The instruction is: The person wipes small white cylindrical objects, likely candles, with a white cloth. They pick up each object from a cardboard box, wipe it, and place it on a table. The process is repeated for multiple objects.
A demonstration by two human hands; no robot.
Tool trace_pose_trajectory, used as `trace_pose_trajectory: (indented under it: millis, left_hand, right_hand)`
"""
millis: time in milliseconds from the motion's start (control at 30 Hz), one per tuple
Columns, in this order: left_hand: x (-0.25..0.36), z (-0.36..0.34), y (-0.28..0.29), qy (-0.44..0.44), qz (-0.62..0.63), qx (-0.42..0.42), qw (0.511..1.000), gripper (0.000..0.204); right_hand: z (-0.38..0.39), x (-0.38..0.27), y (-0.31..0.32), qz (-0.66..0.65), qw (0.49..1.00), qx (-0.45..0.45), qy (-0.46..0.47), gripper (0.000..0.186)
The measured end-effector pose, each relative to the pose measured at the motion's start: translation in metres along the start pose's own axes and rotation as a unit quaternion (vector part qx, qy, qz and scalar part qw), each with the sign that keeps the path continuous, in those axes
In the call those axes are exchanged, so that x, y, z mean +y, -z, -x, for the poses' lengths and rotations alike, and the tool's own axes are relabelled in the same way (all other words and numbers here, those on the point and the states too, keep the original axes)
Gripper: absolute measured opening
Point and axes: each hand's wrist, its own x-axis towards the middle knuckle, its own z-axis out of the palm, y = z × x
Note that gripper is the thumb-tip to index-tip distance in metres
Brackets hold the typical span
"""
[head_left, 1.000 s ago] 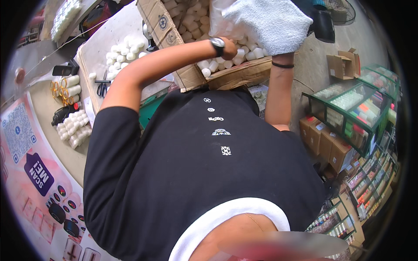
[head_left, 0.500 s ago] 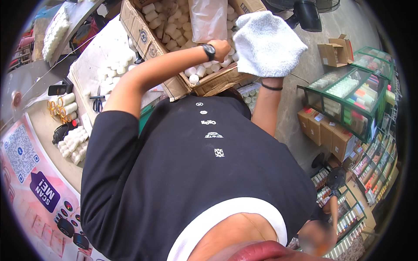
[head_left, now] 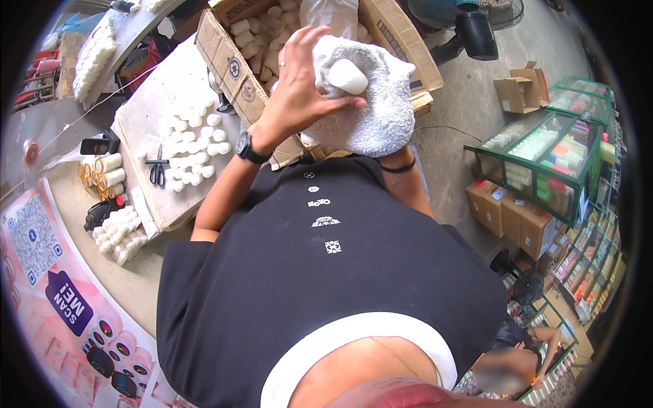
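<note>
My left hand [head_left: 296, 92], with a dark watch at its wrist, is raised over the near side of a cardboard box. Its fingers and thumb are spread beside a small white rounded cylinder [head_left: 348, 76]. That piece lies against a white terry cloth [head_left: 381, 122], which bunches up around it. The cloth covers my right hand [head_left: 391, 139] like a mitt, so its fingers are hidden; a black band shows at the wrist. Many similar white cylinders [head_left: 255, 44] fill the cardboard box [head_left: 228, 54], together with a clear plastic bag [head_left: 328, 17].
Left of the box, a board [head_left: 136, 126] bears rows of white cylinders [head_left: 194, 153] and black scissors [head_left: 157, 173]. Tape-like rolls with orange rings [head_left: 102, 173] lie farther left. A black fan [head_left: 476, 34] stands at far right, with green-framed glass cases [head_left: 537, 146] and another person [head_left: 517, 353] beyond.
My left hand has come up out of the box to the cloth, where a white cylinder now shows. The covered right hand has moved left and nearer. More pieces are visible on the board.
</note>
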Motion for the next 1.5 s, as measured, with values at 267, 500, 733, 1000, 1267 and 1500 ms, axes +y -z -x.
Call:
trace_pose_trajectory:
  millis: [267, 500, 733, 1000, 1267, 1500]
  left_hand:
    - [-0.026, 0.022, 0.025, 0.419, 0.588, -0.159, 0.673, 0.071]
    - [0.001, 0.03, 0.044, 0.219, 0.415, -0.048, 0.882, 0.033]
    - [0.003, -0.001, 0.016, -0.179, -0.157, 0.054, 0.97, 0.047]
    - [-0.015, -0.016, -0.001, -0.107, -0.177, 0.045, 0.977, 0.03]
    - [-0.014, -0.007, -0.001, -0.003, 0.046, 0.071, 0.996, 0.019]
    - [-0.004, 0.005, 0.006, 0.085, 0.198, 0.074, 0.974, 0.021]
  right_hand:
    - [0.0, -0.002, -0.01, -0.01, 1.0, -0.008, 0.0, 0.037]
    - [0.004, 0.009, 0.007, -0.058, 0.993, 0.085, -0.05, 0.045]
    - [-0.006, 0.02, -0.011, 0.291, 0.946, 0.044, 0.136, 0.038]
    - [-0.036, 0.022, -0.017, 0.424, 0.861, 0.031, 0.278, 0.017]
    - [-0.045, 0.024, -0.027, 0.559, 0.78, 0.09, 0.266, 0.043]
    - [-0.05, 0.027, -0.034, 0.52, 0.747, 0.031, 0.413, 0.032]
